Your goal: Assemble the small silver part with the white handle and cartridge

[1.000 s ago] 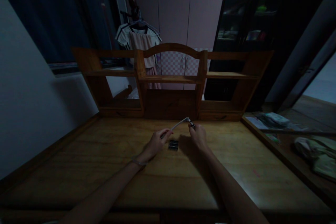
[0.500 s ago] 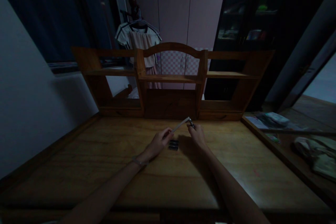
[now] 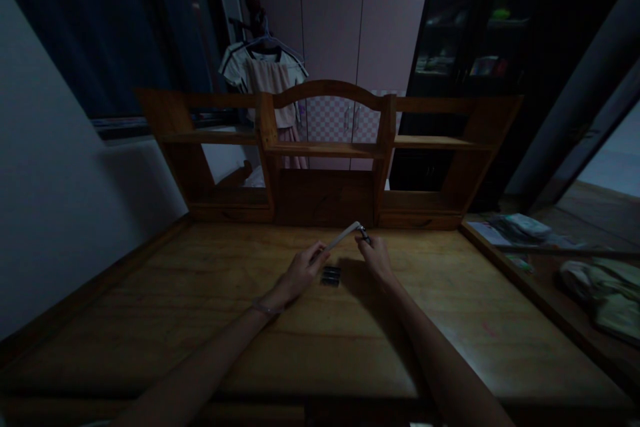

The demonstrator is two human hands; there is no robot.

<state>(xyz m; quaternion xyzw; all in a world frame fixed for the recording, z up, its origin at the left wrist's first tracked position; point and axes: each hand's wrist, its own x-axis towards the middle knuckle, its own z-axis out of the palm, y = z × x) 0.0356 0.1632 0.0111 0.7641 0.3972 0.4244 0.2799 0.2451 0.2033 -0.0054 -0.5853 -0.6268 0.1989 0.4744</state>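
Note:
My left hand (image 3: pixel 307 265) is closed on the lower end of a pale, narrow strip (image 3: pixel 344 234), which slants up to the right. My right hand (image 3: pixel 376 257) grips a small dark object with a shiny metal tip (image 3: pixel 364 234); its exact kind is too small and dim to make out. The strip's upper end meets that metal tip. Below and between the hands, several short black pieces (image 3: pixel 331 276) lie in a stack of rows on the wooden desk (image 3: pixel 280 360).
A wooden shelf unit (image 3: pixel 325 150) stands along the desk's back edge. A raised wooden edge (image 3: pixel 540 300) borders the right side, with folded cloth (image 3: pixel 610 297) and a plastic-wrapped packet (image 3: pixel 525 227) beyond. At left is a white wall (image 3: pixel 90 213).
The strip's upper end has shifted slightly to the left and up, and the strip looks a little more curved. Both hands keep nearly the same place and grip.

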